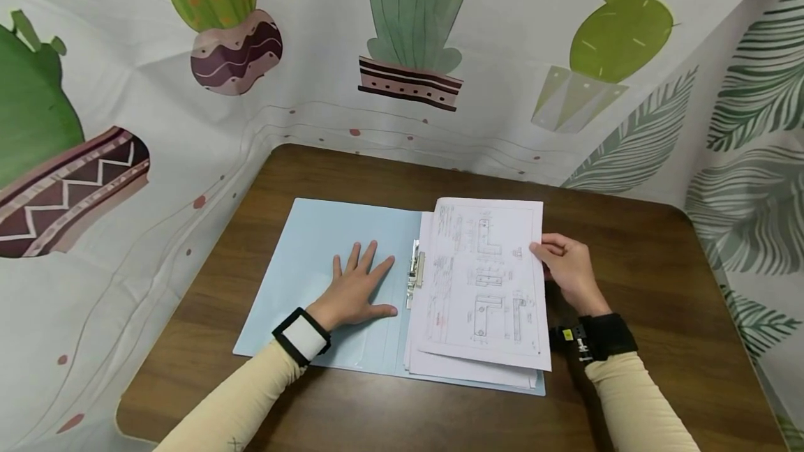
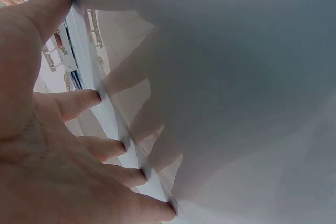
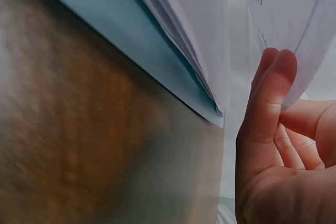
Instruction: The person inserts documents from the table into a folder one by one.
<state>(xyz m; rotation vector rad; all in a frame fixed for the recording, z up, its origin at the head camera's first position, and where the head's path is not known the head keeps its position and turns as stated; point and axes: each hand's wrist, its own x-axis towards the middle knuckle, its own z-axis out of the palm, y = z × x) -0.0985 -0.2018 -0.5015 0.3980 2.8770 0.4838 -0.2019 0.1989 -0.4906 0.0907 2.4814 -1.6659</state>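
Note:
A light blue folder (image 1: 283, 284) lies spread on the table, a metal clip (image 1: 416, 270) at its spine. My left hand (image 1: 359, 291) rests on the inside of its left cover, fingers spread; the left wrist view shows the fingertips on the shiny cover. Over the right cover lies a stack of paper sheets (image 1: 471, 366). At the right edge of the top sheet (image 1: 461, 264), printed with technical drawings, my right hand (image 1: 568, 267) pinches the paper between thumb and fingers. In the right wrist view this sheet is lifted apart from the stack (image 3: 173, 30).
The brown wooden table (image 1: 641, 284) has rounded corners. Behind it hangs a white cloth (image 1: 314, 54) printed with cacti and leaves. A black band with a white plate (image 1: 303, 337) circles the left wrist, and another black band (image 1: 608, 335) the right.

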